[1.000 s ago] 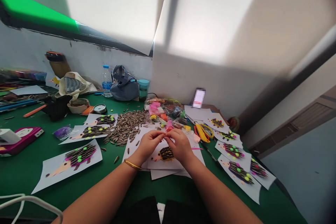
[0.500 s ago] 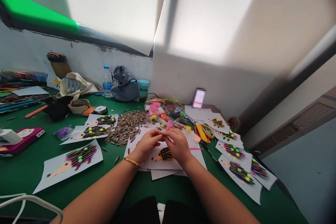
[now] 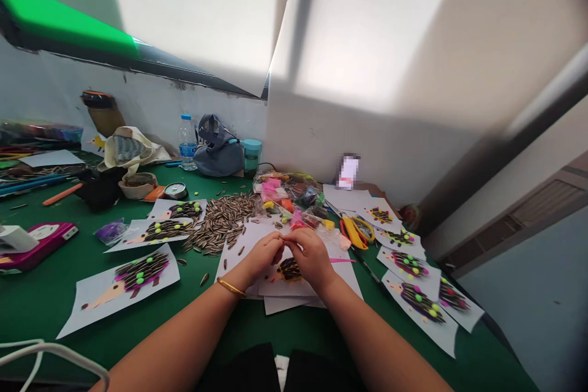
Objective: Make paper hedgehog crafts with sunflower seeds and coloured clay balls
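Observation:
My left hand (image 3: 265, 255) and my right hand (image 3: 310, 252) meet above the white sheets at the middle of the table, fingertips pinched together. Whatever is between them is too small to make out. Beneath them lies a hedgehog picture (image 3: 289, 270) with a seed-covered back and a yellow edge, partly hidden by my right hand. Behind my left hand spreads a heap of striped sunflower seeds (image 3: 229, 215). Bags of coloured modelling clay (image 3: 287, 195) lie just beyond my fingers. A pink stick-like tool (image 3: 343, 260) pokes out to the right of my right hand.
Finished-looking hedgehog cards (image 3: 138, 272) lie at the left, and more cards (image 3: 418, 306) overlap at the right. Yellow-handled scissors (image 3: 356, 231) rest right of the clay. A water bottle (image 3: 187, 144), a blue-grey bag (image 3: 219, 153) and a phone (image 3: 348, 173) stand along the wall.
My left fingers have curled in more and dropped slightly, while both hands stay together over the picture. The things on the table have not visibly moved.

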`<state>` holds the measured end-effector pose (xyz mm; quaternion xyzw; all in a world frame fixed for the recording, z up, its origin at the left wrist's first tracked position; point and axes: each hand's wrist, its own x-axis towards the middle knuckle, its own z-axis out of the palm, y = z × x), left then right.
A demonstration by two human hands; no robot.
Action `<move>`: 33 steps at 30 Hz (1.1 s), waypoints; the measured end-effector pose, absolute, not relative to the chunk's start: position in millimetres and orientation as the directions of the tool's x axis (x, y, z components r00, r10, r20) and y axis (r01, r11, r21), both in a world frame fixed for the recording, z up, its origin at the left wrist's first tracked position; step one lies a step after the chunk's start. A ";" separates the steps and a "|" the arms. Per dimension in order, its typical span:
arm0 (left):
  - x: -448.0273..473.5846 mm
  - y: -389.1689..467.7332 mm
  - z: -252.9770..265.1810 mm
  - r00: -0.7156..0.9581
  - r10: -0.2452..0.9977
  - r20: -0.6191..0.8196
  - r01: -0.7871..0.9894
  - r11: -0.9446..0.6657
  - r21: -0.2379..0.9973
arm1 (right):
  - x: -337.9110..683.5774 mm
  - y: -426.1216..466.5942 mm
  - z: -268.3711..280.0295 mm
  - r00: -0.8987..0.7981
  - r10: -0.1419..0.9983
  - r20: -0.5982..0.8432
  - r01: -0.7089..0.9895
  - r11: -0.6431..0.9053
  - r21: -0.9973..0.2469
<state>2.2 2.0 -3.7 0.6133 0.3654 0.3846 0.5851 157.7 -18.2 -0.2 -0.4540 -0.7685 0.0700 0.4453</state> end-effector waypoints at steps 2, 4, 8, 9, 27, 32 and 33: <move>2.6 2.5 -5.0 0.423 0.905 0.045 -0.017 -0.042 0.999 | 156.5 -18.5 -1.6 -0.207 0.758 0.619 0.645 0.582 -0.496; 3.0 3.8 -8.0 0.403 0.914 0.052 -0.019 -0.048 0.999 | 155.1 -18.5 -3.4 -0.221 0.751 0.622 0.659 0.586 -0.472; 3.1 8.4 -17.0 0.375 0.925 0.060 0.010 -0.069 0.998 | 152.4 -17.3 -6.6 -0.251 0.727 0.639 0.693 0.596 -0.406; 2.8 9.7 -18.8 0.369 0.927 0.064 0.023 -0.078 0.997 | 151.8 -16.9 -7.0 -0.255 0.723 0.642 0.701 0.596 -0.391; 0.0 11.6 -15.7 0.291 0.915 0.281 0.392 -0.382 0.837 | 144.8 -11.5 -3.9 -0.142 0.840 0.524 0.664 0.473 -0.579; -2.5 18.6 -17.9 0.345 0.890 0.296 0.314 -0.407 0.858 | 146.2 -10.9 0.0 -0.120 0.880 0.459 0.576 0.438 -0.690; -2.8 20.2 -18.8 0.356 0.886 0.298 0.312 -0.413 0.855 | 146.9 -10.7 0.5 -0.118 0.888 0.445 0.558 0.430 -0.710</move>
